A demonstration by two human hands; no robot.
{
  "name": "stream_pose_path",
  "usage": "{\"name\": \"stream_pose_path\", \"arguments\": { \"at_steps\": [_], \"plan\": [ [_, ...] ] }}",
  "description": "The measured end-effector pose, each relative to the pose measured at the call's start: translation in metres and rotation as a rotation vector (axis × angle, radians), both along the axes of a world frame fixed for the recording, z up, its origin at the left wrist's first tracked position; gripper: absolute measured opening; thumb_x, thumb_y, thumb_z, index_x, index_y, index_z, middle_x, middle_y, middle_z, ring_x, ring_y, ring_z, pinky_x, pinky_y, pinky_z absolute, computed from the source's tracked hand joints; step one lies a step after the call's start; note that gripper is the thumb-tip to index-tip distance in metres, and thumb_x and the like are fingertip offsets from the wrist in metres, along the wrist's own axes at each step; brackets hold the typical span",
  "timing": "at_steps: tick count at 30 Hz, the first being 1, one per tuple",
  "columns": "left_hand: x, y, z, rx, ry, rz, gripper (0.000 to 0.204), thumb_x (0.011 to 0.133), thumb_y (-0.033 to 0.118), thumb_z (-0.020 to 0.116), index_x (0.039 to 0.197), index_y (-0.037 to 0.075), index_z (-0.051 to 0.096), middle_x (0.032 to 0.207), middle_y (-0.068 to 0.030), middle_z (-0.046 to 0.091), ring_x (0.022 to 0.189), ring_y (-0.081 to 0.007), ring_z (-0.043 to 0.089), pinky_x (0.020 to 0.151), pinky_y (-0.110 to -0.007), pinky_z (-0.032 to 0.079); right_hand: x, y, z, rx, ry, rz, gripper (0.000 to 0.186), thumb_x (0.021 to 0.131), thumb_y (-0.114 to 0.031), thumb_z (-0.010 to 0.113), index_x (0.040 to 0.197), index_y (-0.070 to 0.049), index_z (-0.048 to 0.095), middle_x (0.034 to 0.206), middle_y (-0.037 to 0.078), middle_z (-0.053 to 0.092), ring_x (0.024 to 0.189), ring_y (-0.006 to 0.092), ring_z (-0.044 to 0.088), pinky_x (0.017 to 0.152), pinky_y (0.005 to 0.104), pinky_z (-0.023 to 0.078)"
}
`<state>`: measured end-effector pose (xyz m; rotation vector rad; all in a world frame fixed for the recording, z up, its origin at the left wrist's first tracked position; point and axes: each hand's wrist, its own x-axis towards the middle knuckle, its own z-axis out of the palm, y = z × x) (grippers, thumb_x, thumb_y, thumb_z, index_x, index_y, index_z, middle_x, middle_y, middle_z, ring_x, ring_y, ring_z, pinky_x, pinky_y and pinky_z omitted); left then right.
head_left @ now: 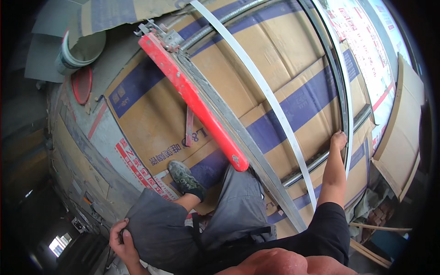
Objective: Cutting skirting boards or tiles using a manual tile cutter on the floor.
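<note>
The right hand rests on a metal rail, its fingers hidden, so its grip cannot be told. The left hand pinches grey shorts. A red-handled tile cutter lies across flattened cardboard; a bucket stands beyond.

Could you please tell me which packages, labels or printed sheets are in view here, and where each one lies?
Flattened cardboard box: floor, centre; brown with blue bands.
Red-and-white printed patch: near the shoe.
White printed sheet: upper right; red and blue markings.
Plain cardboard piece: far right; brown, unprinted.
</note>
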<state>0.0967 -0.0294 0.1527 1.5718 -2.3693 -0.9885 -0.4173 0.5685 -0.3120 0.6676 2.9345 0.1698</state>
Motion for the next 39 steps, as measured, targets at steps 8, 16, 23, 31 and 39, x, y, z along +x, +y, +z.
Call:
{"name": "stream_pose_path", "arguments": {
  "at_steps": [8, 16, 23, 31, 39],
  "plan": [
    [0.042, 0.011, 0.01, 0.047, 0.041, -0.026, 0.031, 0.101, 0.02, 0.055, 0.115, -0.005, 0.064, 0.115, -0.0155, 0.068, 0.11, -0.0239, 0.063, 0.103, -0.037, 0.045, 0.082, -0.122, -0.008, -0.976, -0.412, 0.279, 0.048, 0.101, -0.043, 0.052, 0.131, -0.007, 0.065, 0.124, 0.021, 0.068, 0.114, 0.0363, 0.065, 0.101, 0.0433, 0.049],
    [0.076, 0.026, -0.001, -0.085, 0.136, -0.136, 0.035, 0.104, 0.02, 0.05, 0.118, -0.01, 0.063, 0.113, -0.0163, 0.067, 0.107, -0.0256, 0.063, 0.101, -0.038, 0.047, 0.187, -0.163, 0.042, -0.549, -0.088, 0.416, 0.038, 0.085, -0.028, 0.073, 0.115, -0.009, 0.059, 0.115, 0.016, 0.065, 0.11, 0.0374, 0.063, 0.092, 0.0516, 0.051],
    [0.121, 0.029, 0.001, -0.159, 0.193, -0.081, 0.033, 0.105, 0.018, 0.051, 0.117, -0.009, 0.065, 0.115, -0.0175, 0.068, 0.107, -0.025, 0.064, 0.1, -0.035, 0.048, 0.197, -0.163, 0.074, -0.597, -0.056, 0.394, 0.038, 0.082, -0.018, 0.071, 0.119, -0.014, 0.065, 0.11, 0.019, 0.071, 0.105, 0.0402, 0.067, 0.09, 0.0506, 0.053],
    [0.107, 0.048, -0.017, -0.071, 0.483, -0.103, 0.023, 0.102, 0.012, 0.059, 0.116, -0.004, 0.067, 0.111, -0.011, 0.07, 0.105, -0.0192, 0.063, 0.097, -0.032, 0.048, 0.211, -0.083, 0.191, -0.476, 0.054, 0.5, 0.042, 0.078, -0.026, 0.069, 0.118, -0.015, 0.067, 0.1, 0.015, 0.073, 0.094, 0.0367, 0.07, 0.082, 0.0489, 0.055],
    [0.033, 0.107, 0.055, -0.655, 0.266, -0.723, 0.062, 0.08, 0.012, 0.079, 0.137, 0.006, 0.057, 0.142, -0.0203, 0.051, 0.132, -0.0402, 0.048, 0.112, -0.049, 0.039, 0.249, -0.147, 0.391, -0.659, 0.397, 0.965, 0.04, 0.081, -0.02, 0.076, 0.119, -0.012, 0.067, 0.1, 0.013, 0.072, 0.09, 0.0328, 0.071, 0.075, 0.0421, 0.056]
  ]
}}
